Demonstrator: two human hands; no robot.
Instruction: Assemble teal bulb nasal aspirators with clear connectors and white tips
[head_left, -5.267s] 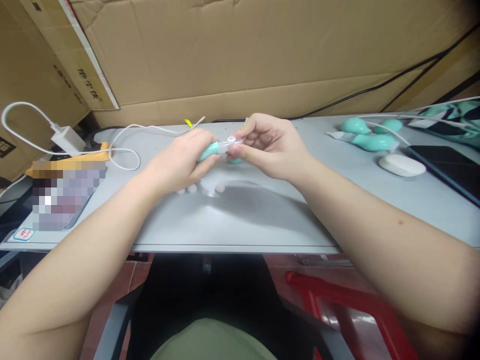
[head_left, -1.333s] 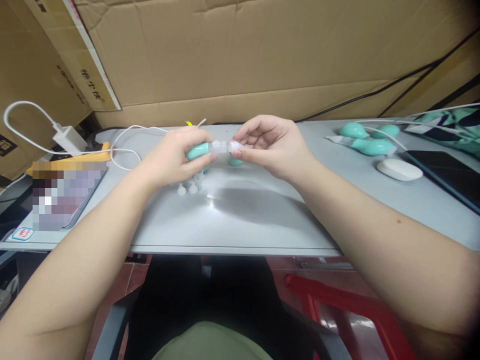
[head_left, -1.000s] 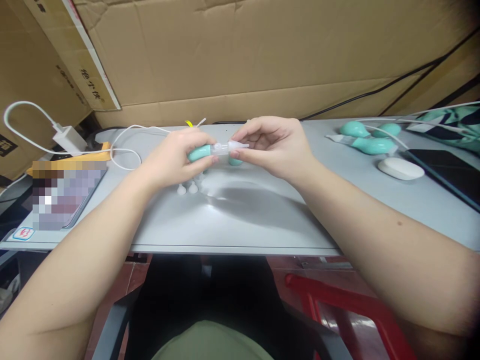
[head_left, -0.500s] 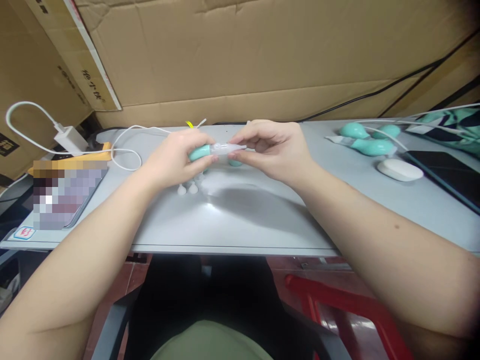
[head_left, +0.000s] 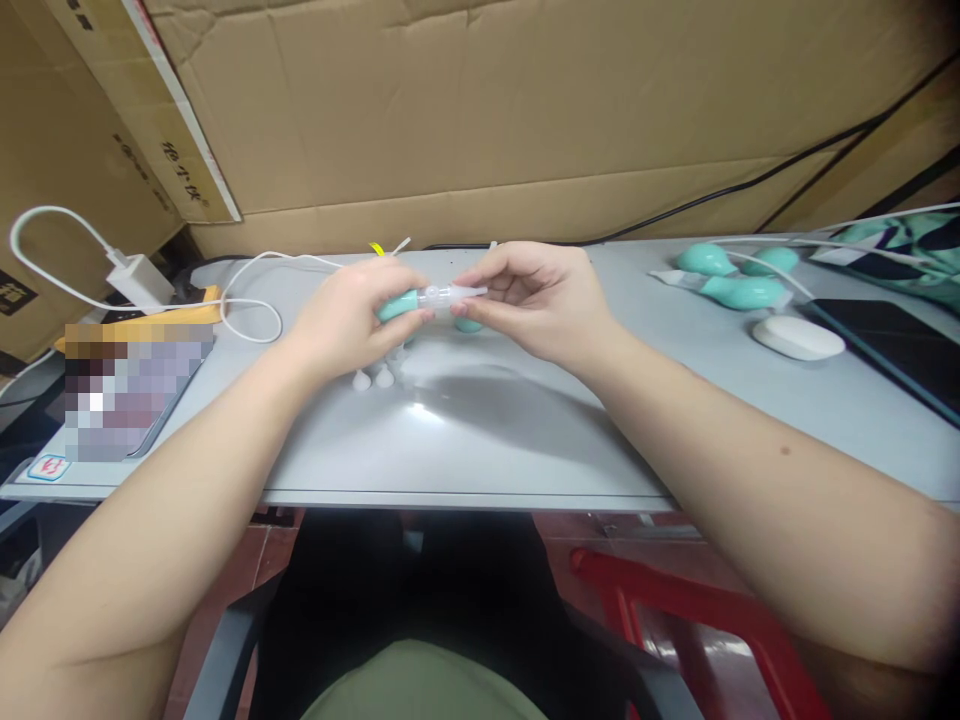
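My left hand (head_left: 341,312) is closed around the teal bulb (head_left: 398,306) of a nasal aspirator, held level above the table. From the bulb a clear tube section (head_left: 435,297) points right, with a white tapered nozzle (head_left: 469,293) at its end. My right hand (head_left: 555,295) pinches that nozzle between thumb and fingers. Below the left hand lie small white teardrop-shaped tips (head_left: 361,381), partly hidden behind it. Another teal piece (head_left: 469,325) shows just under the right fingertips, mostly covered.
Several teal bulbs (head_left: 742,292) lie at the right, near a white rounded case (head_left: 798,338) and a dark tablet-like device (head_left: 892,345). A phone (head_left: 169,400) and a white charger (head_left: 140,280) with a cable are at the left. Cardboard (head_left: 525,110) stands behind the table (head_left: 465,460).
My right hand has shifted slightly left, towards the left hand, still pinching the nozzle. The left hand keeps its hold on the bulb.
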